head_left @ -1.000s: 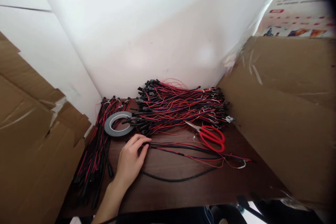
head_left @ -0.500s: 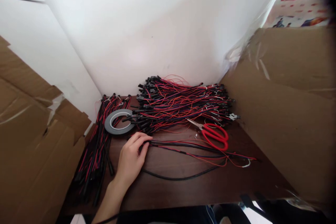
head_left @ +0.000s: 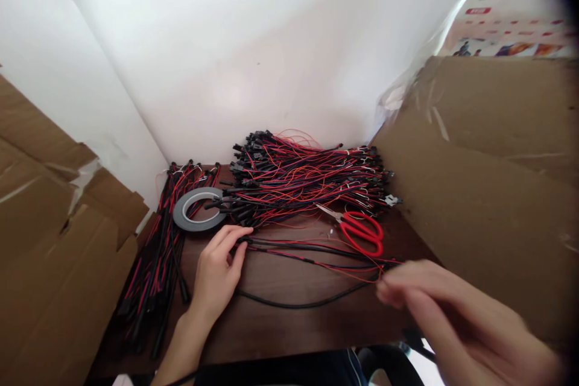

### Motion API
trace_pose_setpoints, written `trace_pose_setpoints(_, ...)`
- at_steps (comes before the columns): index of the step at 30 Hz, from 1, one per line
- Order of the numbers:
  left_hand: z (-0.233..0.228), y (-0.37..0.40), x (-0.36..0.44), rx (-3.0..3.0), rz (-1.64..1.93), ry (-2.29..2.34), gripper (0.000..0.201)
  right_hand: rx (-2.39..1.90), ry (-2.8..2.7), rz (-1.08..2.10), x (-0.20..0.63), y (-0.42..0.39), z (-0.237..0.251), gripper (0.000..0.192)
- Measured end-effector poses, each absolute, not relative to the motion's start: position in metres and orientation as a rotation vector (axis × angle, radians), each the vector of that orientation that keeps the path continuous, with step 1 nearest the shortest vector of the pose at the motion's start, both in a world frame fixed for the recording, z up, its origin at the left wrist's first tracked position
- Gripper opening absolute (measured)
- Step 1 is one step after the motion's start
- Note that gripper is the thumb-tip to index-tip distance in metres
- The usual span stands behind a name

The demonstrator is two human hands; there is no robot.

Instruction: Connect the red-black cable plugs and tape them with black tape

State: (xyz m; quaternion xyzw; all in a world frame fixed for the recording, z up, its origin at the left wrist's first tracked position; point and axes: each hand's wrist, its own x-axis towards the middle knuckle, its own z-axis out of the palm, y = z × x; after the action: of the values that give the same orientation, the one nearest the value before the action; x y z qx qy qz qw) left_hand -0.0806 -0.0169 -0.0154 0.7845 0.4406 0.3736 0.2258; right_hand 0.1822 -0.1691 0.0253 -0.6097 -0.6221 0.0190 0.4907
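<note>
My left hand (head_left: 219,268) is closed around the left end of a wire harness (head_left: 308,261) with thin red, dark blue and black wires. The harness lies across the table. From under that hand a thick black cable (head_left: 298,306) curves to the right. Blurred by motion, my right hand (head_left: 456,307) is at the harness's right end, its fingertips overlapping the wires; whether they grip any I cannot tell. Red-handled scissors (head_left: 362,233) lie just behind the harness, blades pointing left.
Behind is a large pile of red and black wires with connectors (head_left: 298,178). A grey tape roll (head_left: 183,212) rests partly on another wire bundle (head_left: 156,265) at the left. Cardboard stands at the left (head_left: 58,265) and right (head_left: 488,181) of the brown table (head_left: 289,335).
My right hand has come into view from the lower right and reached the harness's right end. My left hand stays on the left end. The whole view has shifted slightly.
</note>
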Motion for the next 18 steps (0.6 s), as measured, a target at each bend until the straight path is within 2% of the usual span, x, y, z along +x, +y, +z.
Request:
trace_pose_setpoints(2, -0.016, -0.016, -0.080, 2.144, 1.043, 1.230, 0.024, -1.543, -1.593, 0.036, 0.184, -0.148, 0.016, 0.009)
trace_pose_setpoints(10, -0.021, -0.016, -0.082, 2.197, 1.021, 1.194, 0.016, -1.734, -1.847, -0.060, 0.215, -0.117, -0.039, 0.025)
trace_pose_setpoints(18, -0.017, -0.018, -0.078, 2.254, 1.043, 1.141, 0.008, -1.773, -1.861, -0.110, 0.216, -0.107, -0.048, 0.019)
